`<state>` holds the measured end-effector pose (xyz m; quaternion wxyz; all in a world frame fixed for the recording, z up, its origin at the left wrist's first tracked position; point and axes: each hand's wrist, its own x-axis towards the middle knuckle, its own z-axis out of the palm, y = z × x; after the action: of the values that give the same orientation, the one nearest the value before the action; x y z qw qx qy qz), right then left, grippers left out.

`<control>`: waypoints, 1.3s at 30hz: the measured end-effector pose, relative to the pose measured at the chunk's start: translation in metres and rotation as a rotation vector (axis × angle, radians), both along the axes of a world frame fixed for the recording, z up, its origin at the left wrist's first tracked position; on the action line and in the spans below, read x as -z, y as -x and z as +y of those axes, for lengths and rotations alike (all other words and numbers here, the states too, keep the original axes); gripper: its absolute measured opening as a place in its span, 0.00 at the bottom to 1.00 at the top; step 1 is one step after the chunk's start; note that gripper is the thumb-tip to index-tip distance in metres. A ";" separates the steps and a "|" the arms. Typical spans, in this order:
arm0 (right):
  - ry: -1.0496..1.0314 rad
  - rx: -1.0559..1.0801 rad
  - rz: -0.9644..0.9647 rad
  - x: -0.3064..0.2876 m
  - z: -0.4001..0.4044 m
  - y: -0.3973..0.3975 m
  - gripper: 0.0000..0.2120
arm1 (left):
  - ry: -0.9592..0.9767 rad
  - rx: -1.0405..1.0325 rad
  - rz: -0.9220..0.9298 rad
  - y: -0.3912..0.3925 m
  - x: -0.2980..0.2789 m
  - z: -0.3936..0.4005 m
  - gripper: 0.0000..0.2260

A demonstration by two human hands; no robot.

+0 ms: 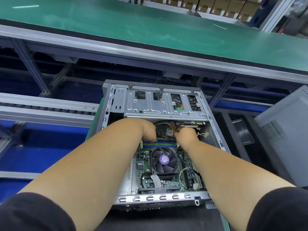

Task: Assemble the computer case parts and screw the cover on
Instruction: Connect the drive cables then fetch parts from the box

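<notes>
Cables [164, 125] lie just under the drive cage [164, 104], dead ahead between your hands: left [149, 130] curled beside them, right [186, 135] pinching their end.

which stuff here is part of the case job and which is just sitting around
In the job:
open case
drive cage
cable bundle
motherboard
fan
left hand
right hand

Lying about:
grey panel at right, perhaps the cover
clear tray
green belt
boxes at the back
</notes>
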<state>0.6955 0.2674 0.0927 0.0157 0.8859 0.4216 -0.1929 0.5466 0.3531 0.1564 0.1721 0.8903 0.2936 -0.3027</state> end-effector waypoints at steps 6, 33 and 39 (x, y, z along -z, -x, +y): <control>0.040 -0.041 -0.014 0.002 0.003 -0.003 0.20 | -0.008 -0.003 0.034 0.000 -0.001 0.001 0.22; 0.065 -0.058 0.017 0.006 0.009 -0.010 0.21 | -0.036 -0.030 0.048 0.002 0.000 0.001 0.08; 0.008 -0.037 0.027 0.012 0.007 -0.012 0.19 | -0.041 -0.037 0.044 0.000 0.002 0.002 0.07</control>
<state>0.7071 0.2744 0.0808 0.0173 0.8752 0.4373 -0.2061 0.5462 0.3553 0.1541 0.1527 0.8812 0.3197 -0.3130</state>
